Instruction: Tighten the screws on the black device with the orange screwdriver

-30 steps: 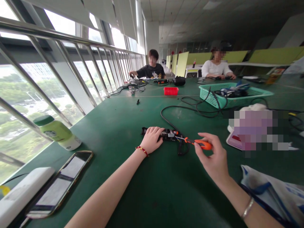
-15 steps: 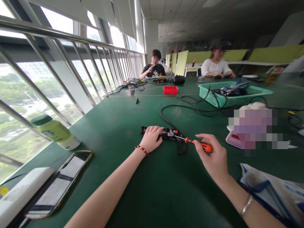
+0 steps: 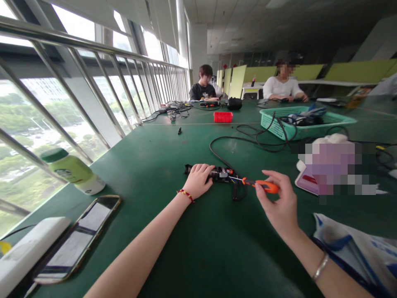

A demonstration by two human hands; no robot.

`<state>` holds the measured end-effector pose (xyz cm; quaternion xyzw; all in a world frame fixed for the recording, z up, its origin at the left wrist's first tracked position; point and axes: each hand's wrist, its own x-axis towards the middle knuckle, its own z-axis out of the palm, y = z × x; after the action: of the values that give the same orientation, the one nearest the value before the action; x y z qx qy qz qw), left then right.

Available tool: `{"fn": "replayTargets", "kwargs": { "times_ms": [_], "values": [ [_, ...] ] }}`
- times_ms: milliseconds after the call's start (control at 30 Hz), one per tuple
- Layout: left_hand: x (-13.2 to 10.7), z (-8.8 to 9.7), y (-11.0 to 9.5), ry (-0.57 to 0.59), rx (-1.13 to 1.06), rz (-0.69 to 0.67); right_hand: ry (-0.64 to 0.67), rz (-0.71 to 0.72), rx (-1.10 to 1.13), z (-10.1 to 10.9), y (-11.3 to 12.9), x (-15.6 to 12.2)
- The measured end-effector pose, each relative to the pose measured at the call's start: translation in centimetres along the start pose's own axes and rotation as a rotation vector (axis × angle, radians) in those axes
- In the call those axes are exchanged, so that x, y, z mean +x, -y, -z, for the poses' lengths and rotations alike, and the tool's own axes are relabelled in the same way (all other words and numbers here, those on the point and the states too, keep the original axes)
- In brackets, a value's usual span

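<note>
My left hand [image 3: 200, 181] lies over the left part of a black corded device [image 3: 221, 174], fingers wrapped on it, holding it against the green table. Orange parts and some thin wires show at the device's right end, where a dark loop-shaped handle piece [image 3: 238, 192] sticks out towards me. Between the thumb and fingers of my right hand [image 3: 281, 196] is the orange and black handle of a screwdriver [image 3: 263, 186]. Its shaft points left, and the tip reaches the device near the wires. What exactly the tip touches is too small to tell.
A teal basket [image 3: 325, 126] with cables and a red tray [image 3: 223, 117] stand farther back. A bottle [image 3: 74, 171], a phone [image 3: 77, 242] and a white bar [image 3: 34, 248] are at left. At right lies a plastic bag [image 3: 356, 244]. Two people sit across the table.
My right hand has shifted slightly right and its fingers have moved around the screwdriver handle. My left hand stays on the device. A person at the back has lowered a hand from the face.
</note>
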<state>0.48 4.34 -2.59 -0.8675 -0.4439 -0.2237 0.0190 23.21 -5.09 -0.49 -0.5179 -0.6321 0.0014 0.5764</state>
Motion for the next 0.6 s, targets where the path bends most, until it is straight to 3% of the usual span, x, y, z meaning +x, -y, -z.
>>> {"fn": "replayTargets", "kwargs": {
  "times_ms": [100,300,500,600],
  "values": [
    [-0.06,0.10,-0.04,0.000,0.006,-0.005,-0.045,0.023,0.048,-0.12,-0.20,0.09],
    [-0.25,0.14,0.00,-0.048,0.021,-0.030,0.056,0.015,-0.016,0.14,0.12,-0.06],
    [-0.12,0.20,-0.04,-0.051,0.050,-0.037,-0.017,0.045,0.066,-0.05,0.25,-0.22],
    [-0.08,0.31,-0.15,-0.069,0.055,-0.025,0.022,0.038,0.018,-0.09,0.35,-0.20]
  ]
}}
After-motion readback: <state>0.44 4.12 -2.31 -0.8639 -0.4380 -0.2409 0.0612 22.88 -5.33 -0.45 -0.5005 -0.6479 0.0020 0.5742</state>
